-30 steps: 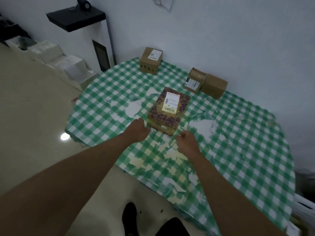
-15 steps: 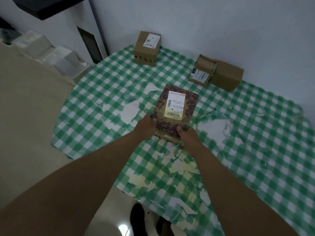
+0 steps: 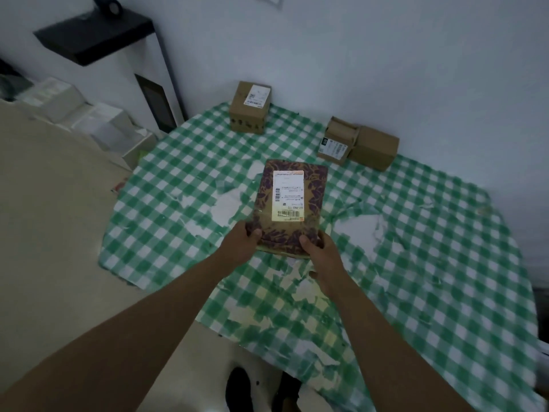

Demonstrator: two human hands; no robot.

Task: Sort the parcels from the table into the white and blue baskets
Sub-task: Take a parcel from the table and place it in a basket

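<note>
both hands, left point(image 3: 242, 243) and right point(image 3: 322, 254), clamp the patterned parcel's point(image 3: 292, 203) near corners, label up, likely for reading and lifting.

Dim, underexposed indoor shot with a bluish-grey cast; no light source visible. Shadows soft and weak. Brightest spot is the white label point(image 3: 287, 195) on the parcel point(image 3: 292, 203), slightly blown out, print not readable. Wide-angle bending at edges: bench point(image 3: 445, 263) rim and forearms curve. Corners soft, darker.
</note>
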